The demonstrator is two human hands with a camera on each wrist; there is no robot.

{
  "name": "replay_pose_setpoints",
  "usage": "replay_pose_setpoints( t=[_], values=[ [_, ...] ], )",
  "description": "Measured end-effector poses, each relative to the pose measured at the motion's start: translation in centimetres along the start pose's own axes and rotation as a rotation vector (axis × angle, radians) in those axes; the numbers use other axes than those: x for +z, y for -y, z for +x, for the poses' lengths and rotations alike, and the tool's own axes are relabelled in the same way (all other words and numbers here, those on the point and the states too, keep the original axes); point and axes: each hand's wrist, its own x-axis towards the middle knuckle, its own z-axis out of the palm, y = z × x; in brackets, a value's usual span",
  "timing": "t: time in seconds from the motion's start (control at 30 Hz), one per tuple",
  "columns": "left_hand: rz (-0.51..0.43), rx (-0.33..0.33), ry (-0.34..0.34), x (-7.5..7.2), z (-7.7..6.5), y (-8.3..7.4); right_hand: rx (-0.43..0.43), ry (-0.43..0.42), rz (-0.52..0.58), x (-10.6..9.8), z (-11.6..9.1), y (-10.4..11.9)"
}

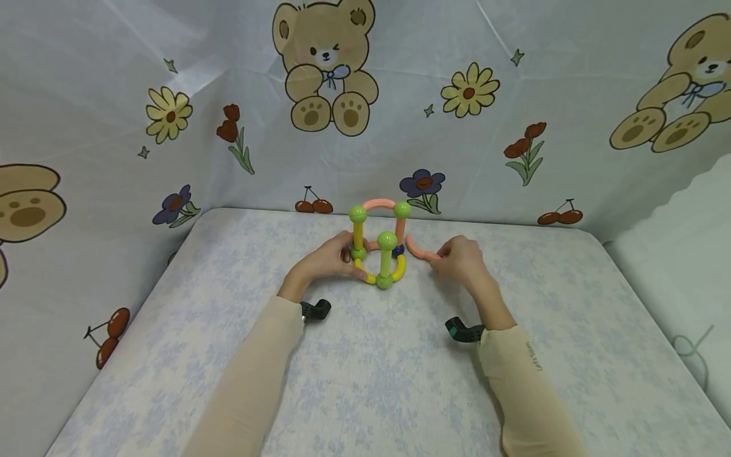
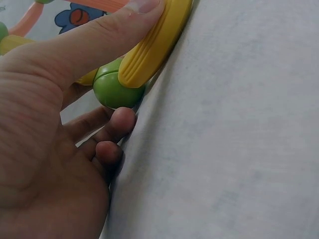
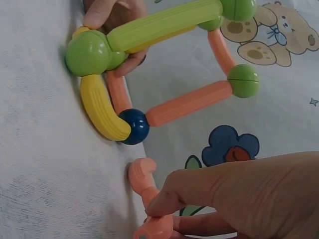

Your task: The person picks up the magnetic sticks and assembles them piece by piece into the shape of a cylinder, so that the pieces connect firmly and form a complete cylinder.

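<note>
A frame of rods and balls stands upright on the table, its light green upright rod [image 1: 386, 263] nearest me. Green balls [image 1: 387, 240] cap the uprights, and curved yellow rods [image 3: 102, 107] and a dark blue ball [image 3: 134, 126] lie at the base. My left hand [image 1: 325, 259] holds the base's left side, thumb on a yellow curved rod [image 2: 157, 47], fingers by a green ball [image 2: 117, 87]. To the right of the frame, my right hand [image 1: 461, 260] pinches a curved salmon-pink rod [image 1: 419, 252]. Its near end stays apart from the blue ball in the right wrist view.
The pale patterned tabletop [image 1: 377, 374] reaches back to a hanging cloth [image 1: 400, 146] printed with bears and flowers. A dark wrist camera [image 1: 316, 310] sits at the left wrist, another camera [image 1: 464, 330] at the right. A thin cord [image 1: 693, 350] lies beyond the table's right edge.
</note>
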Motion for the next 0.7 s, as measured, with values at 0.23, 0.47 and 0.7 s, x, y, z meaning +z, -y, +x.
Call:
replay_pose_setpoints(
  t=[0.23, 0.47, 0.7],
  values=[
    [-0.002, -0.008, 0.001, 0.0, -0.1, 0.0, -0.063, 0.068, -0.025, -1.5, -0.2, -0.3],
    [-0.009, 0.005, -0.006, -0.1, -0.1, 0.1, -0.193, 0.048, -0.118, -0.7, 0.4, 0.0],
    [-0.006, 0.012, -0.004, 0.0, 0.1, 0.1, -0.186, -0.187, -0.174, 0.2, 0.0, 0.1]
  ],
)
